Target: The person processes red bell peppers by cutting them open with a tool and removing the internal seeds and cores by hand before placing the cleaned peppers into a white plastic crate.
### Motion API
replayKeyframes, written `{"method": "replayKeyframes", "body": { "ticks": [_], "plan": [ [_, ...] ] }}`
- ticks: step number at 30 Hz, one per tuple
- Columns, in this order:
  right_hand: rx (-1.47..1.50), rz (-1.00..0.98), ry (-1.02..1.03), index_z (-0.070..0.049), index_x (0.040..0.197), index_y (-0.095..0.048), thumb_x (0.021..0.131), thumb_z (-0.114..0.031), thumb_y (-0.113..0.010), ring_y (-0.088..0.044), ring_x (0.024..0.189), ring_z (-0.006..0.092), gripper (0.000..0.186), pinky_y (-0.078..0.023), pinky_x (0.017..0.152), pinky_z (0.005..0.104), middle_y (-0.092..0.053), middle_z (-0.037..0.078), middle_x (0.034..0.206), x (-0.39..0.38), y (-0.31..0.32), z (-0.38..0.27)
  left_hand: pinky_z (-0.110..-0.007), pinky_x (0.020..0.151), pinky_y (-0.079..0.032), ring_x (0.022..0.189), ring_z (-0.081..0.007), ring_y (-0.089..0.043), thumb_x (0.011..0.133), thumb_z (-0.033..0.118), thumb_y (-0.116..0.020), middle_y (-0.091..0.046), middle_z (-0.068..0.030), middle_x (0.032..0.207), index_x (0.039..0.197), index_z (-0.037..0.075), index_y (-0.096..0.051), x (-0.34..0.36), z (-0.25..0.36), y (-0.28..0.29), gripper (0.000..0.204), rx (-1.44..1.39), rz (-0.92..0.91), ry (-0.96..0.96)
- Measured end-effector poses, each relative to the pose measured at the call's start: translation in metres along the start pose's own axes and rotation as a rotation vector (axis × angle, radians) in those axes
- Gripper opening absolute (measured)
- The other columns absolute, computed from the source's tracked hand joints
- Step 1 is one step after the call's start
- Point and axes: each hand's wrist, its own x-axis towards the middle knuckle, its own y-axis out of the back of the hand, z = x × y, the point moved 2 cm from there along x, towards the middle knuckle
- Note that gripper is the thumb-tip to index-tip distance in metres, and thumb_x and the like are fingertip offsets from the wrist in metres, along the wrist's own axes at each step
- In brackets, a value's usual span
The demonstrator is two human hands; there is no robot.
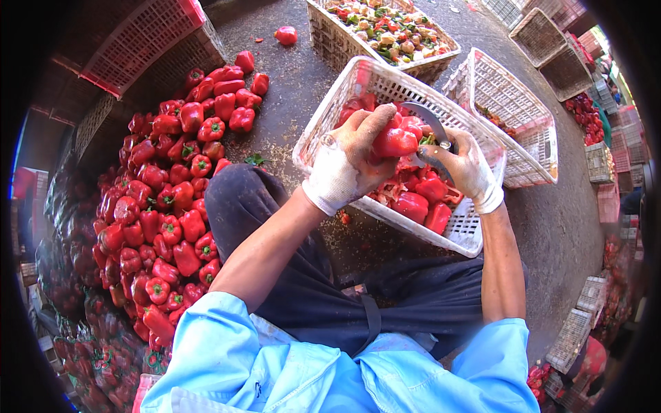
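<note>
My left hand (350, 157), in a worn whitish glove, is closed around a red bell pepper (395, 142) above a white plastic crate (303, 153). My right hand (471, 165), gloved too, grips a curved knife (434, 121). Its hooked blade arcs past the far side of the pepper, close to my left fingertips; the handle is mostly hidden in my palm. I cannot tell whether the blade touches the pepper. Inside the crate lie red pepper pieces (412, 205), some showing pale insides.
A big heap of whole red peppers (169, 199) covers the floor at my left. Beyond my crate stands another crate (329, 43) filled with pepper cores and green stems. A white crate (540, 148) with a few scraps stands to the right. One loose pepper (286, 36) lies far off.
</note>
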Motion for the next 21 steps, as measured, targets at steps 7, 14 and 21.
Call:
{"method": "replayKeyframes", "body": {
  "ticks": [7, 14, 21],
  "plan": [
    [-0.008, -0.048, 0.004, 0.002, 0.111, -0.069, 0.098, -0.024, -0.072, -0.073, 0.081, 0.0149, 0.029, -0.061, 0.071, 0.0309, -0.073, 0.007, 0.096, -0.003, -0.001, -0.001, -0.045, 0.086, -0.06, 0.102, -0.0405, -0.072, 0.074, 0.012, -0.086, -0.067, -0.0219, 0.116, 0.144, 0.004, -0.055, -0.003, -0.001, -0.006, 0.077, 0.01, 0.003, 0.006],
    [0.06, -0.117, -0.08, 0.001, 0.112, -0.072, 0.099, -0.021, -0.069, -0.066, 0.08, 0.0106, 0.025, -0.055, 0.07, 0.0276, -0.072, 0.004, 0.094, -0.013, 0.004, 0.005, -0.043, 0.089, -0.059, 0.102, -0.039, -0.072, 0.078, 0.016, -0.084, -0.07, -0.0216, 0.114, 0.139, 0.003, -0.06, 0.005, -0.017, -0.003, 0.066, 0.066, 0.059, 0.167],
    [0.282, 0.162, -0.019, -0.002, 0.128, -0.068, 0.101, -0.037, -0.061, -0.044, 0.047, 0.004, 0.044, -0.031, 0.042, 0.0212, -0.052, -0.004, 0.065, -0.017, 0.007, 0.017, -0.035, 0.097, -0.056, 0.108, -0.0229, -0.071, 0.078, 0.025, -0.08, -0.073, -0.0204, 0.118, 0.137, -0.006, -0.058, 0.003, -0.026, -0.003, 0.071, -0.363, 0.062, 0.502]
  ]
}}
